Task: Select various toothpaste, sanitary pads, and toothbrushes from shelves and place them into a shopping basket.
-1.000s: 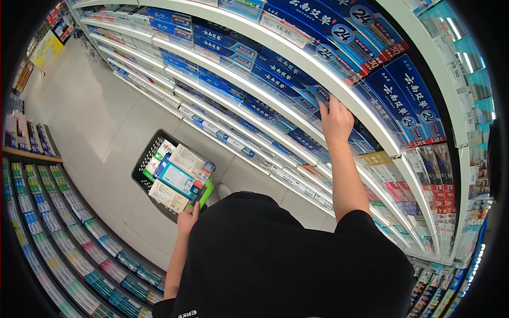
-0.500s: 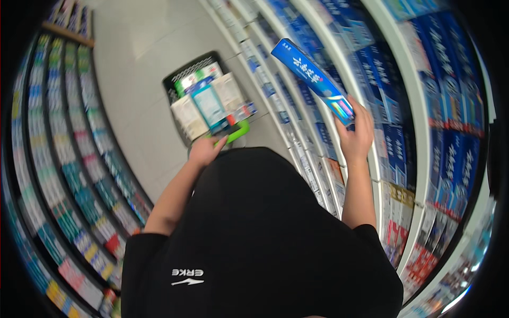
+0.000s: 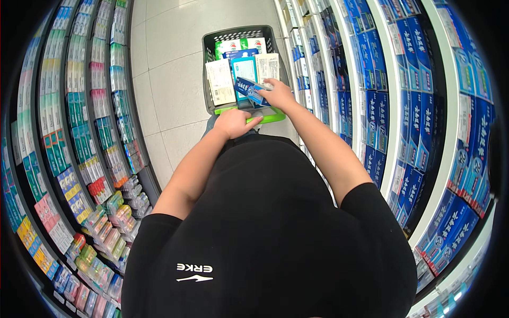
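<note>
Box [image 3: 248, 89], beside the shelf [image 3: 393, 122] a moment ago, is now over the goods [image 3: 244, 66] by the near edge of the basket [image 3: 233, 36], pinched in your right hand [image 3: 278, 95] while your left hand [image 3: 232, 123] grips the handle [image 3: 273, 118].

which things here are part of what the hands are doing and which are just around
In use:
- right hand, holding a blue box
- left hand, on the green handle
- basket, holding a teal pack and cream boxes, among others

Just around:
- shelved blue boxes to the right
- shelved packs to the left
- tiled floor
</note>
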Available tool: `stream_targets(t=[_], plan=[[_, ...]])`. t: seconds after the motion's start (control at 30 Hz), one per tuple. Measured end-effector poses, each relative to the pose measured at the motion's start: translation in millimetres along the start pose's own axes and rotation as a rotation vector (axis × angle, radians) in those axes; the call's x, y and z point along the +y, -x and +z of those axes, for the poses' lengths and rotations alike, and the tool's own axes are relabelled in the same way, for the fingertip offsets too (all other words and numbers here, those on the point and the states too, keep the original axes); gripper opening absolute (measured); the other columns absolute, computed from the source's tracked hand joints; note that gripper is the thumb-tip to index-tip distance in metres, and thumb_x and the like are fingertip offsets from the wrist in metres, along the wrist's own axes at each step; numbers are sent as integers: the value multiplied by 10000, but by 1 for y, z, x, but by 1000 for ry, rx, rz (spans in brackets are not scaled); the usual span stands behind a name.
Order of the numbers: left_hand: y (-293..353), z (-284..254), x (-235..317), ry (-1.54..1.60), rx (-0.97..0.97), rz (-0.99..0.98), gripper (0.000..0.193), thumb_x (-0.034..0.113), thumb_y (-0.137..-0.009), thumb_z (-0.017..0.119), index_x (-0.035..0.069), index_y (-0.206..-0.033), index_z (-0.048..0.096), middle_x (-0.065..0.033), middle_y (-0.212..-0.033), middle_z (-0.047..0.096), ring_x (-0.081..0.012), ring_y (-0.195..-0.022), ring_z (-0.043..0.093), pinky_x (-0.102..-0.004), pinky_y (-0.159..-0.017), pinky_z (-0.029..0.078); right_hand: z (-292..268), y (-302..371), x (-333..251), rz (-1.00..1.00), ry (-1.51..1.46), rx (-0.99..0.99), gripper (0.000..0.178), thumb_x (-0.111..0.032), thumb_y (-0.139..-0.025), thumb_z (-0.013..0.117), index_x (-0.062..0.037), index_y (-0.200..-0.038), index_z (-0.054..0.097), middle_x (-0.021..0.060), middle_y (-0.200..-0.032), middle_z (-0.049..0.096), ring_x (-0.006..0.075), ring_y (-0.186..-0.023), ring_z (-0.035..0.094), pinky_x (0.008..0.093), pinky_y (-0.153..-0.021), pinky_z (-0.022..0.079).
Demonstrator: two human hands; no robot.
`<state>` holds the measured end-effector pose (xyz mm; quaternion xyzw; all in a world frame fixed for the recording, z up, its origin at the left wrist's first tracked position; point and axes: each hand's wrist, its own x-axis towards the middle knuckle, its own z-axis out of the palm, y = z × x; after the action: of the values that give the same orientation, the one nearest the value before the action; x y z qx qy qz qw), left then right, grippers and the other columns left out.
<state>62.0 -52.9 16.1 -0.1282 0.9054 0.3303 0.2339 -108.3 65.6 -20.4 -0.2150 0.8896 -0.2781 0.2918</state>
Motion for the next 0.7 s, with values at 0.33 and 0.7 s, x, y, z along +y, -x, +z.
stream_targets(t=[0.33, 0.7], plan=[[-2, 1, -2, -37, -19, 11, 645, 648, -987, 428, 125, -826, 768, -185, -788, 719, -380, -762, 694, -497, -749, 552, 59, -18, 3, -142, 224, -234, 595, -467, -778, 829, -17, -1154, 730, 229, -1061, 734, 380, -1002, 708, 442, -921, 544], [-4, 6, -5, -51, -25, 34, 600, 637, -984, 451, 141, -872, 768, -202, -778, 712, -376, -762, 699, -501, -743, 553, 62, 2, 2, -163, 330, -320, 525, -505, -903, 683, 9, -1008, 708, 250, -1004, 722, 434, -939, 693, 497, -844, 544]])
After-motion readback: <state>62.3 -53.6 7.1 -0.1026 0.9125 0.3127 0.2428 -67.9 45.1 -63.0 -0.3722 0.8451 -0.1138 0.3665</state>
